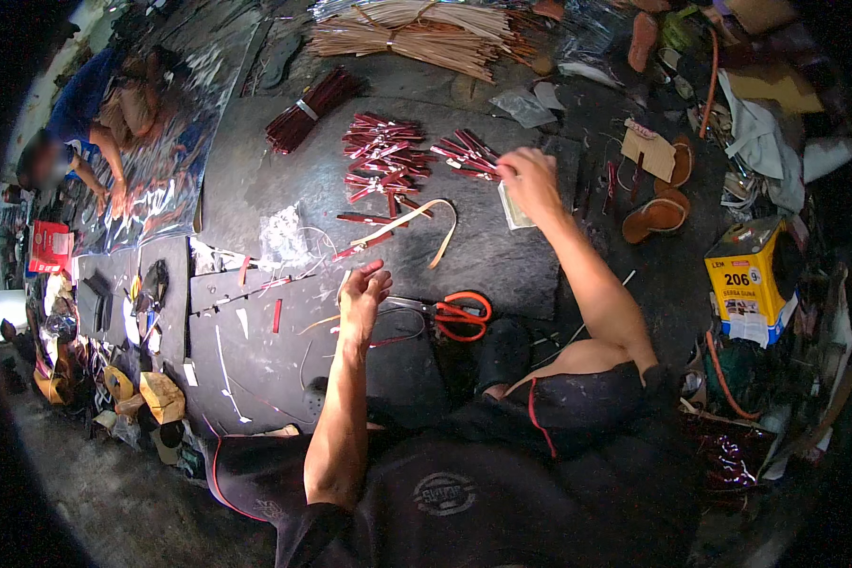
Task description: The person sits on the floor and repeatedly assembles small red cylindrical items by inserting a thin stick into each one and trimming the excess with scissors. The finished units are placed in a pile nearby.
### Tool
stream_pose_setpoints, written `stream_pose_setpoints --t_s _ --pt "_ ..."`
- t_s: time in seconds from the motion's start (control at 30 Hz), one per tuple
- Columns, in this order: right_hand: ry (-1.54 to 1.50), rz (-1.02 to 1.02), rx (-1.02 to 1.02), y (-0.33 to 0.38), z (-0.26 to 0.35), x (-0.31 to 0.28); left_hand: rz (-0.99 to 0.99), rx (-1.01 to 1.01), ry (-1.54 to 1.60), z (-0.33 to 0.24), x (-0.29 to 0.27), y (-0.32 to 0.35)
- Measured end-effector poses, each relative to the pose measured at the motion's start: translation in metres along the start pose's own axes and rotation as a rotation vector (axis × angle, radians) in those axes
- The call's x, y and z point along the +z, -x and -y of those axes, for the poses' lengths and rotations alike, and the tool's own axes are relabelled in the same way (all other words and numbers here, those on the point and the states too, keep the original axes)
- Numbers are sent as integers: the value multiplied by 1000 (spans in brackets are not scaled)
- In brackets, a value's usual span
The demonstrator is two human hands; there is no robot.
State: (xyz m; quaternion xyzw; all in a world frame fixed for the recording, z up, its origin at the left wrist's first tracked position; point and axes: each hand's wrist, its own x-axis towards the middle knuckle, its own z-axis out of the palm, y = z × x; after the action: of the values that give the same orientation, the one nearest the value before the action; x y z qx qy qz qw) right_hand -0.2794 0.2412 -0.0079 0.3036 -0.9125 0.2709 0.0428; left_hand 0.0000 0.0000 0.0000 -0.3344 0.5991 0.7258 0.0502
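Head view looks down on a dark mat (502, 256) spread on the floor. Right hand (530, 180) reaches forward, its fingers (508, 170) pinched closed on one red strip (478, 161) at the near edge of a small pile of red strips (464, 151); a larger heap of red strips (383, 156) lies just to the left. Left hand (362, 293) rests lower on the mat, fingers loosely curled and holding nothing, with orange-handled scissors (459, 314) just beside it on the right. A tan strap (426, 222) lies between the hands.
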Motion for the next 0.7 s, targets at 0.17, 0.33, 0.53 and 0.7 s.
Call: stream_pose_setpoints --t_s 0.17,0.33,0.53,0.7 --pt "270 330 -225 -28 -3 41 37 18 -18 4 9 12" --pt "430 302 -333 -38 -3 78 -28 14 -30 -7 -6 20" --pt "9 -68 -321 -33 60 44 -43 83 -27 3 -9 18" --pt "-336 86 -381 30 156 28 -23 212 214 -15 33 20"
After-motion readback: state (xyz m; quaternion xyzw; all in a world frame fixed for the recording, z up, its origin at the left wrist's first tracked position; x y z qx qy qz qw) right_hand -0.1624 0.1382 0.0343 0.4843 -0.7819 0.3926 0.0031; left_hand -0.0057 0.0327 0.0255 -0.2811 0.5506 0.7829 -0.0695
